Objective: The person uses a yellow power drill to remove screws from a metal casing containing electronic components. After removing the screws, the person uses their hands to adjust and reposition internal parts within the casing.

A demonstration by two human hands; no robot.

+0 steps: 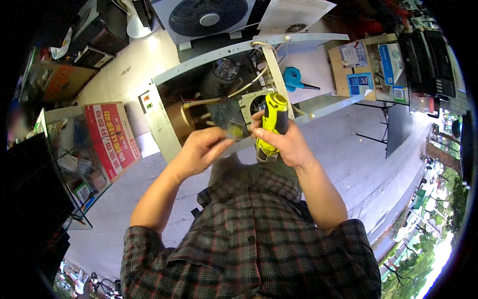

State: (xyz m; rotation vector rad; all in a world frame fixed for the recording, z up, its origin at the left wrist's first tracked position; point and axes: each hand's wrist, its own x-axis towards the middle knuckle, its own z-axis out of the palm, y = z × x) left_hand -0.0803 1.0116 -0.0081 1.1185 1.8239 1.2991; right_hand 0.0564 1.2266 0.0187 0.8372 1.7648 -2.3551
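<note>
My right hand (291, 142) is wrapped round a lime-yellow and black cordless power tool (272, 122), which looks like a drill or screwdriver. Beside it, my left hand (201, 149) pinches a small, see-through piece with some yellow in it (236, 130); its kind is too blurred to tell. Both hands are over the near edge of an opened metal appliance casing (160, 114). Inside the casing are dark round parts (226, 70), pale tubing (204, 102) and wires. A small red and green switch panel (146, 101) is on the casing's left end.
Behind the casing stands a grey panel with a round fan grille (209, 17). A blue blower (294, 78) lies on the floor to the right. Cardboard boxes (348, 65) stand further right. At left are a red and white carton (112, 139) and a glass case (74, 164).
</note>
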